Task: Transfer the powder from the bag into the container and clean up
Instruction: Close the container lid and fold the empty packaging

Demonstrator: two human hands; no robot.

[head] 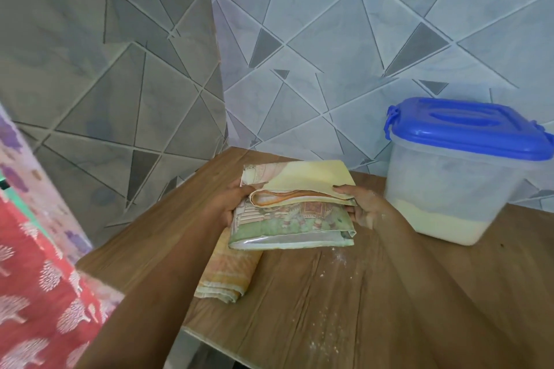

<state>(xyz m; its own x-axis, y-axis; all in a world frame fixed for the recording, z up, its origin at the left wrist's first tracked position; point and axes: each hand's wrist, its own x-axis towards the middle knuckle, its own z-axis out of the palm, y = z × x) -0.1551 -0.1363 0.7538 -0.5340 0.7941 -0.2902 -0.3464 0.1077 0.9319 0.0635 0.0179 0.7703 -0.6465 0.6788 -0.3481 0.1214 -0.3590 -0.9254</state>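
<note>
Filling the lower frame, the wooden surface (389,308) carries a clear container (443,177) at right, blue lid (467,132) on, pale powder (434,225) low inside. Beside it the folded bag (287,219), print too blurred to read, is clasped at its ends by the left grip (230,204) and the right grip (365,207), both curled round it.

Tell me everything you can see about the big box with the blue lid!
The box is cloudy see-through plastic, standing upright on the wooden table by the tiled wall, just right of the right hand. Its blue lid is on, with a sunken handle on top and clips at the sides. Pale powder fills its bottom part.
</note>
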